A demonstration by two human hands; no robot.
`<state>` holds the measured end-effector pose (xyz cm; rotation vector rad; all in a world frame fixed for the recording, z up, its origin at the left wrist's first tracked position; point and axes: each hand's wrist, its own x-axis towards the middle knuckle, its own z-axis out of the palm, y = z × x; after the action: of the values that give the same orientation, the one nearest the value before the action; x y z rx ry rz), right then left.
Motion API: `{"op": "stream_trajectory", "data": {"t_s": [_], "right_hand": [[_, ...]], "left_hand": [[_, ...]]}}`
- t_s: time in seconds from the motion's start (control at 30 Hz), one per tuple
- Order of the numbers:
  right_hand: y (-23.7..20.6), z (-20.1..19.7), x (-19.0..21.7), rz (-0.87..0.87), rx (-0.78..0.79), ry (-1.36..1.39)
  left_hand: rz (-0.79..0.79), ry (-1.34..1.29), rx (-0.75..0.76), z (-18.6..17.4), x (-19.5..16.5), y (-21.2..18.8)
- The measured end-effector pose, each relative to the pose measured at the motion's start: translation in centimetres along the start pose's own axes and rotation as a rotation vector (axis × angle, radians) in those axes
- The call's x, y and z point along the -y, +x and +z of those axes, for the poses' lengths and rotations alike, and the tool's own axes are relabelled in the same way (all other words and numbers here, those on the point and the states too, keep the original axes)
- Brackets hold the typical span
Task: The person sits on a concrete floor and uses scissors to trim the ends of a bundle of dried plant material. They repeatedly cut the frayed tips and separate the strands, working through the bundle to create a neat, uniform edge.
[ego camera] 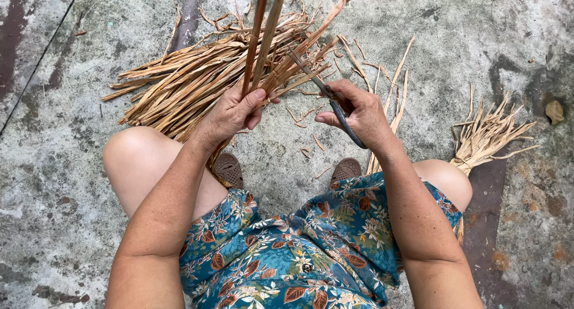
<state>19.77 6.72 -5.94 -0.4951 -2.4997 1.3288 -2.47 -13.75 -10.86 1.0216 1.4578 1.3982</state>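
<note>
Our left hand (pixel 234 113) curls tight around two long brown reed stalks (pixel 261 37), held upright. Our right hand (pixel 359 113) grips dark metal scissors (pixel 327 94), blades pointing far toward the stalks.

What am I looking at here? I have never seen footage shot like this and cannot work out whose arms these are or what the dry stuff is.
The one picture comes from a camera worn on a person's head, looking down, so the two arms are that person's own. They sit low over a stained concrete floor, knees apart, in a blue flowered garment. The left hand grips two long dry stalks that run up out of the picture. The right hand holds a pair of scissors, blades pointing at the stalks. Behind the hands lies a big pile of dry straw-coloured strips; a smaller bundle lies by the right knee, and short trimmings are scattered between the feet.
</note>
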Motion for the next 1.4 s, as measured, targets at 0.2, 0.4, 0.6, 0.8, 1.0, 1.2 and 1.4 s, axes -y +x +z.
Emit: {"op": "stream_trajectory", "data": {"t_s": [0.2,0.4,0.6,0.8,1.0,1.2,1.4], "right_hand": [[0.1,0.4,-0.8,0.076,-0.07,0.013],[0.1,-2.5,-1.8,0.124,-0.182,0.279],[-0.3,-5.9,-2.4,-0.009,-0.153,0.467],[-0.9,-6.8,-2.0,-0.052,-0.293,0.459],[-1.0,-6.2,-2.1,0.222,-0.13,0.309],[-0.7,-6.2,-2.4,0.114,-0.135,0.267],[-0.5,-5.8,-2.2,0.134,-0.171,0.155]], "left_hand": [[0.006,0.042,-0.039,0.0,-0.2,0.0],[-0.07,0.209,-0.027,0.0,0.0,-0.5],[-0.103,0.391,0.012,0.0,0.2,-1.0],[0.002,0.655,-0.065,-0.2,0.0,-1.1],[0.011,0.808,-0.128,0.3,-0.2,-1.1],[0.024,0.907,-0.134,0.6,0.4,-0.9],[-0.001,1.001,-0.106,0.8,0.6,-0.9]]}}
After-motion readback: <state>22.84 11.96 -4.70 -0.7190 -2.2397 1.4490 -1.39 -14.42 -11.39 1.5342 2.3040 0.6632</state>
